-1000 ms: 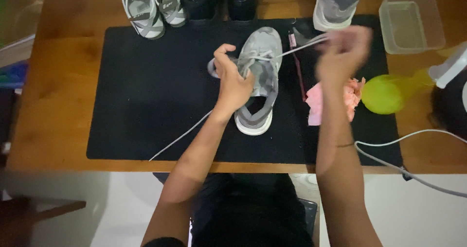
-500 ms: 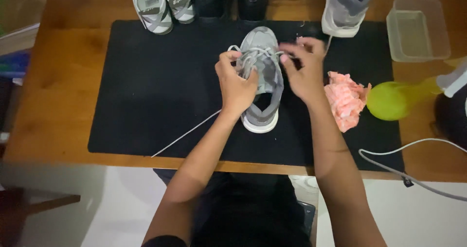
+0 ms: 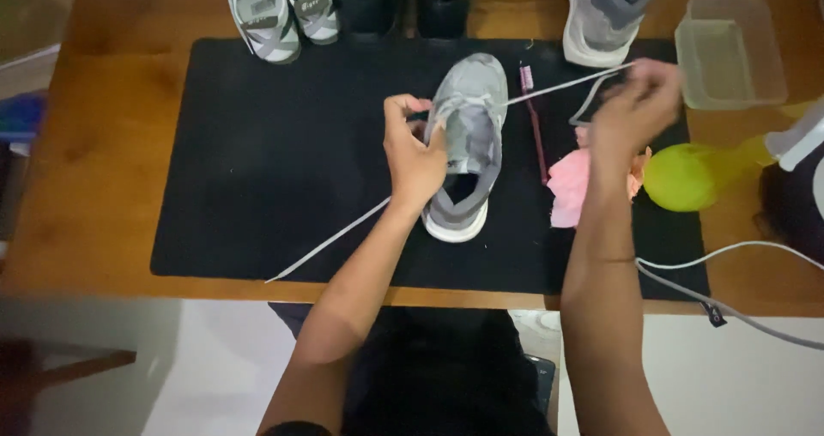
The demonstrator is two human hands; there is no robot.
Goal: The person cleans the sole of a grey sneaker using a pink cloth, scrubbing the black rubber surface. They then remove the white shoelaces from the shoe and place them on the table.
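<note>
A grey sneaker [image 3: 468, 136] with a white sole lies toe-away on a black mat [image 3: 257, 153]. My left hand [image 3: 414, 153] grips the sneaker's left side by the eyelets. My right hand [image 3: 637, 99] is out to the right, pinching a grey shoelace [image 3: 554, 87] that stretches taut from the sneaker's upper. The lace's other end [image 3: 330, 240] trails down-left across the mat toward the table edge.
A pink toothbrush [image 3: 534, 123] lies right of the sneaker, with a pink cloth [image 3: 568, 187] and a yellow-green spray bottle [image 3: 687, 176] beyond. Grey sandals [image 3: 279, 7], dark shoes [image 3: 403, 3] and another grey sneaker [image 3: 605, 11] line the far edge. A clear plastic tub [image 3: 730, 50] and grey cable [image 3: 738, 311] sit right.
My right hand has moved from the sneaker out to the right, drawing the lace taut through the eyelets. My left hand has stayed on the sneaker.
</note>
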